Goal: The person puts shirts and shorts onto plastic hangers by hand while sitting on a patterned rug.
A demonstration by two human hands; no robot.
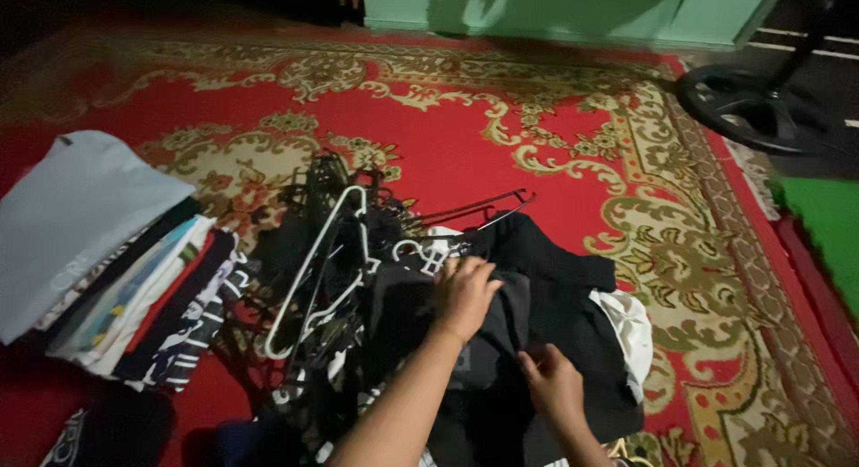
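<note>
A dark garment (546,288) lies on a heap of clothes in front of me on the red patterned carpet (465,136). My left hand (465,292) rests flat on the garment near its upper edge, fingers spread. Lower down, my right hand (552,384) pinches a fold of the same dark cloth. A white garment (631,328) shows from under the dark one on the right.
A tangle of black and white clothes hangers (327,252) lies just left of the heap. A stack of folded clothes (107,261) leans at the far left. A round black stand base (761,109) sits at the upper right, a green wall panel (555,11) behind.
</note>
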